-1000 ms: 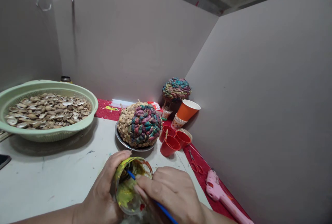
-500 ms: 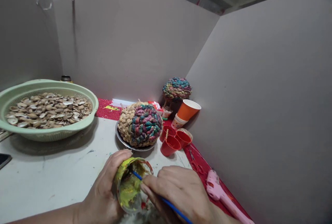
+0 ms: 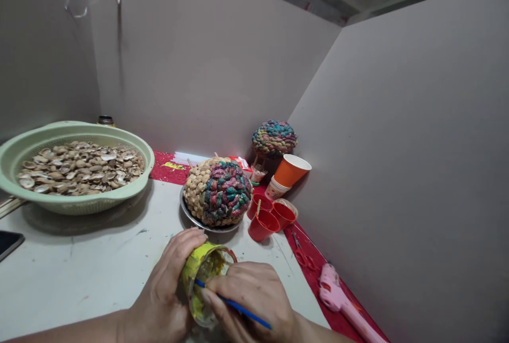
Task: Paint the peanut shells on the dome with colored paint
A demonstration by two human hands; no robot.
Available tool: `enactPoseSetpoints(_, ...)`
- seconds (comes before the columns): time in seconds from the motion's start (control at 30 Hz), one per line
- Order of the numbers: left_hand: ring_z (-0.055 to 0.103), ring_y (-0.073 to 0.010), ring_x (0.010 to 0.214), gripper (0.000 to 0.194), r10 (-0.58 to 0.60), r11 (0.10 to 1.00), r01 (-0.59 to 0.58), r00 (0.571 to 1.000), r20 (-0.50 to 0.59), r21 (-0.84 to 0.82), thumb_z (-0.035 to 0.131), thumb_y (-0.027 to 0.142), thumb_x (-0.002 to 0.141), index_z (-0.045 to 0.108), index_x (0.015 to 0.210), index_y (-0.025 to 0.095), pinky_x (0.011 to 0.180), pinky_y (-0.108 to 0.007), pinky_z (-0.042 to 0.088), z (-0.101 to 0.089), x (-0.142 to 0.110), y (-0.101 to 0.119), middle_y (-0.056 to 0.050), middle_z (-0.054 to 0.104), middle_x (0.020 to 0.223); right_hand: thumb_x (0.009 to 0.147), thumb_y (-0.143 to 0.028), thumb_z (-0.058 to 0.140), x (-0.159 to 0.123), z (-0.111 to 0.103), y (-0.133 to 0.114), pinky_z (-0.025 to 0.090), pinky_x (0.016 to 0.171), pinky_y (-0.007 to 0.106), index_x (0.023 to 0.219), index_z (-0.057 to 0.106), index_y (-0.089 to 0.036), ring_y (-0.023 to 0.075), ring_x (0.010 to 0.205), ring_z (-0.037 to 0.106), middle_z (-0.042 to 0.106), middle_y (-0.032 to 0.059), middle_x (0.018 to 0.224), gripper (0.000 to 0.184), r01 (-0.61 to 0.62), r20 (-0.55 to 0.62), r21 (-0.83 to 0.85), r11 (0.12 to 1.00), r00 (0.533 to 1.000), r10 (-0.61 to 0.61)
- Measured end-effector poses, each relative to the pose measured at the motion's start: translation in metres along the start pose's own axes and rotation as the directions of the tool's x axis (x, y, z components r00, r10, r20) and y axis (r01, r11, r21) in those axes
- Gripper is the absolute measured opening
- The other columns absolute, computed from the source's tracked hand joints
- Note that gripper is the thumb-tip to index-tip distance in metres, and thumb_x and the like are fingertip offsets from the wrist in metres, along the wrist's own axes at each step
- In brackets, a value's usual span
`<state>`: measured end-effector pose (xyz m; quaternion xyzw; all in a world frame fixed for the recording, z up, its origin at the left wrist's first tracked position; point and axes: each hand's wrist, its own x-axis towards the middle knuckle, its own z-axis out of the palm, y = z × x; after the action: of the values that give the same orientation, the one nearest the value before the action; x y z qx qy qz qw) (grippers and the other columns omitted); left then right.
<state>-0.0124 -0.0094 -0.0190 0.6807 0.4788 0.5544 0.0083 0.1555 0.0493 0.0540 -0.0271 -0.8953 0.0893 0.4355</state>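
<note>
My left hand (image 3: 167, 279) is wrapped round a clear cup (image 3: 203, 253) smeared with yellow-green paint, its mouth tilted toward me. Between the fingers of my right hand (image 3: 254, 295) is a blue-handled paintbrush (image 3: 242, 309); its tip is inside the cup, out of sight. Just beyond the cup, a rounded form covered in nutshells (image 3: 226, 189) rests in a shallow metal bowl (image 3: 194, 219). Its left part is bare tan, and its right part is painted teal, purple and pink.
A green basin (image 3: 137, 186) of shells stands at left, near a phone (image 3: 10, 242). To the right are red cups (image 3: 263, 226), a tilted orange cup (image 3: 292, 170), scissors (image 3: 305, 258) and a pink glue gun (image 3: 338, 295). Another painted shell-covered form (image 3: 274, 137) stands at the back by the wall.
My right hand has moved left with the paintbrush, closer over the cup's mouth. The cup has turned slightly in my left hand. The whole view has shifted a little.
</note>
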Motion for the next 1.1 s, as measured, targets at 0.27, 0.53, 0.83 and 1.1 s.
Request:
enactPoseSetpoints(0.27,0.071,-0.0244,0.113,0.065,-0.284,0.941,0.304,0.948,0.141,-0.148,0.073,0.026,0.083,0.042,0.140,0.028,0.096,-0.039,0.060,-0.002,0.006,0.005,-0.010,0.069,0.128,0.091,-0.008,0.064,0.013,-0.025,-0.011,0.047,0.049,0.018,0.080,0.070,-0.018,0.0096,0.049,0.060,0.068,-0.0012,0.060,0.016,-0.304,-0.117,0.093,0.948,0.942,0.314)
enactPoseSetpoints(0.53,0.065,-0.0254,0.121,0.063,-0.547,0.760,0.596,0.802,0.241,-0.258,0.070,0.019,0.077,0.046,0.135,0.025,0.106,-0.042,0.050,-0.001,0.012,0.006,-0.008,0.068,0.131,0.091,-0.028,0.072,0.018,-0.045,0.002,0.043,0.040,0.016,0.062,0.068,-0.019,0.0091,0.042,0.054,0.058,-0.0030,0.050,0.031,-0.558,-0.280,0.122,0.821,0.774,0.568)
enactPoseSetpoints(0.83,0.063,-0.0233,0.121,0.065,-0.602,0.682,0.664,0.748,0.280,-0.307,0.068,0.015,0.071,0.048,0.132,0.025,0.107,-0.037,0.045,-0.002,0.018,0.006,-0.005,0.068,0.131,0.096,-0.026,0.069,-0.001,-0.028,0.024,0.055,0.051,0.017,0.092,0.074,-0.024,0.0111,0.053,0.066,0.074,-0.0008,0.068,0.007,-0.490,-0.351,0.121,0.863,0.792,0.499)
enactPoseSetpoints(1.1,0.064,-0.0237,0.117,0.062,-0.629,0.649,0.691,0.723,0.286,-0.320,0.067,0.018,0.068,0.051,0.128,0.021,0.104,-0.036,0.046,-0.004,0.021,0.010,-0.007,0.069,0.127,0.093,-0.013,0.069,-0.014,-0.020,0.028,0.060,0.058,0.021,0.110,0.074,-0.022,0.0150,0.068,0.076,0.080,0.0045,0.090,0.020,-0.283,-0.288,-0.141,0.949,0.929,0.234)
